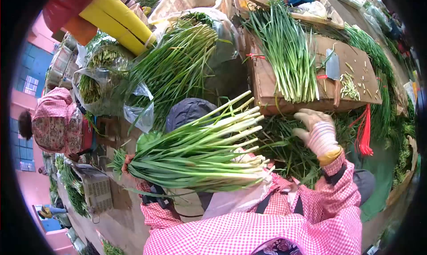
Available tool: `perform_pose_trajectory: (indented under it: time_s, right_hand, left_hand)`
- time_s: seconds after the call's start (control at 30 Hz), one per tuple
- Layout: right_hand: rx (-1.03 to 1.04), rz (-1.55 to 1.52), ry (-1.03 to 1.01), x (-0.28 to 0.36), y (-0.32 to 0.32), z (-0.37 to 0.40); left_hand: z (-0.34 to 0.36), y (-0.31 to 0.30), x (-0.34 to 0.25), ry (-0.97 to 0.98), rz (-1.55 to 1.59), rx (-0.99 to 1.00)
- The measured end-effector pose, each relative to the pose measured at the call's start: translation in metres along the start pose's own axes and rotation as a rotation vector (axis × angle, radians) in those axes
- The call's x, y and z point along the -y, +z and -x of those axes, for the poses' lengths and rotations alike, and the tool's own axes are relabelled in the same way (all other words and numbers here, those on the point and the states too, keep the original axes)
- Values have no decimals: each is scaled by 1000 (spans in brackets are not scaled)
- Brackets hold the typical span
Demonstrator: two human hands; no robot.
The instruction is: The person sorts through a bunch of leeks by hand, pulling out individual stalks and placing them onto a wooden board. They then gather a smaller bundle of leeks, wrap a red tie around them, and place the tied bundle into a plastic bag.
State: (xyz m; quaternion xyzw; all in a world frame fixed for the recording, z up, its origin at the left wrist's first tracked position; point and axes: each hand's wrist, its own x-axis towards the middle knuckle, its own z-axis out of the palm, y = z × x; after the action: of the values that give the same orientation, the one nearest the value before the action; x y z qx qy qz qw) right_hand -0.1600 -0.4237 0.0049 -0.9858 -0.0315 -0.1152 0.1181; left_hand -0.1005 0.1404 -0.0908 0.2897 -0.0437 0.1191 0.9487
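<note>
A large bundle of long green stalks (200,152) with pale cut ends lies across my lap, its ends pointing right. My left hand (127,164) is closed round the leafy end of this bundle. Gloved, with fingers apart and nothing between them, my right hand (316,132) is in the air below the front edge of a brown board (324,92). On the board rest a second bundle of stalks (289,54), a cleaver (332,68) with a wooden handle and short cut stalk pieces (349,88).
Loose green stalks (178,59) are heaped left of the board beside plastic bags (100,77). Red strings (364,130) hang from the board's right side. Leaves (289,152) lie below the board. Another person (55,121) sits at the left near a crate (95,188).
</note>
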Motion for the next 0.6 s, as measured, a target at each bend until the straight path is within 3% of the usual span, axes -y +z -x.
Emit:
perform_pose_trajectory:
  time_s: [0.03, 0.07, 0.1, 0.17, 0.2, 0.27, 0.3, 0.4, 0.43, 0.47, 0.53, 0.57, 0.6]
  right_hand:
    - [-4, -324, -2, 14, 0, -11]
    - [-60, -622, -17, 35, 3, -21]
    - [-100, -627, -154, 55, 4, -33]
    - [234, -382, -285, 80, 18, -51]
    - [317, -372, -136, 90, 33, -57]
    - [467, -399, -102, 95, 54, -59]
    - [436, -458, -25, 98, 61, -56]
    - [317, -658, -207, 107, 74, -43]
    - [446, -748, -192, 108, 86, -44]
    - [393, -877, -87, 109, 92, -39]
    - [456, -1230, 477, 111, 85, -24]
    - [310, -1198, 569, 93, 72, -20]
    - [168, -1435, 717, 78, 49, -20]
  left_hand:
    - [4, 16, -1, -24, -24, -183]
    - [10, 26, -2, -46, 1, -159]
    - [11, 35, -1, -72, 26, -125]
    - [9, 66, 12, -63, 86, -9]
    - [9, 59, 7, -132, 320, -40]
    - [7, 41, 7, 30, 306, -103]
    - [6, 42, 5, -19, 355, -103]
    - [6, 46, 8, -50, 322, -82]
    - [8, 73, 19, -109, 499, -15]
    - [7, 83, 19, -175, 376, 33]
    - [9, 97, 16, -292, 124, 115]
    - [13, 93, 13, -249, 102, -3]
    - [17, 90, 11, -207, 73, -121]
